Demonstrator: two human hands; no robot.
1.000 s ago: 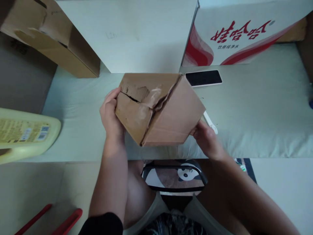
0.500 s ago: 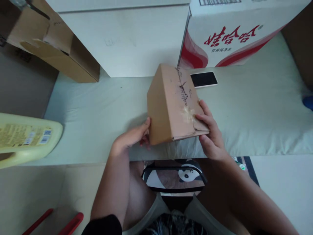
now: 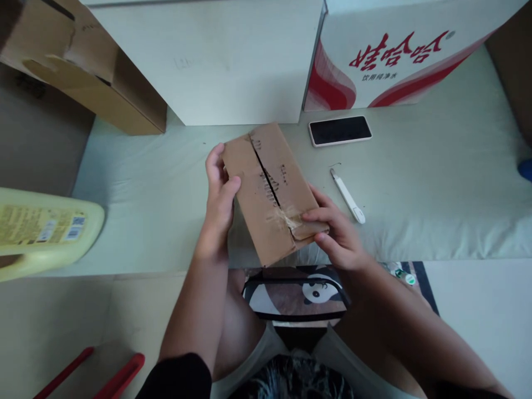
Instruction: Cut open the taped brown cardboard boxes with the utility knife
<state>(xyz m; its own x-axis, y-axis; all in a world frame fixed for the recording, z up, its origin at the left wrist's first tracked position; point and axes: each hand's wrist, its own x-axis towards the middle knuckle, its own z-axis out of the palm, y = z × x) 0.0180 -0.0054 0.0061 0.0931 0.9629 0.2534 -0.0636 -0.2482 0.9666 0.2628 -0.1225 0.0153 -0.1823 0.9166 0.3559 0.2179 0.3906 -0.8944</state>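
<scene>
A small brown cardboard box [image 3: 266, 202] is held between my two hands, with its seamed, taped face toward me and black handwriting beside the seam. My left hand [image 3: 220, 188] grips its far left corner, thumb on the top face. At the near right corner, my right hand [image 3: 338, 230] has its fingers over the tape and a torn flap. The seam shows as a dark slit along the box. To the right of the box, a white utility knife [image 3: 348, 197] lies on the pale green cloth.
Behind the box lies a phone [image 3: 339, 131], in front of a white carton with red lettering [image 3: 390, 61]. A plain white box [image 3: 199, 66] stands at the back. Leftward are a brown carton [image 3: 137, 94] and a yellow jug [image 3: 83, 233]. The cloth-covered surface [image 3: 436, 194] ends near my knees.
The box has turned and moved left, so its seamed face lies more toward me. My left hand has shifted from the near left side to the far left corner. The knife is now uncovered.
</scene>
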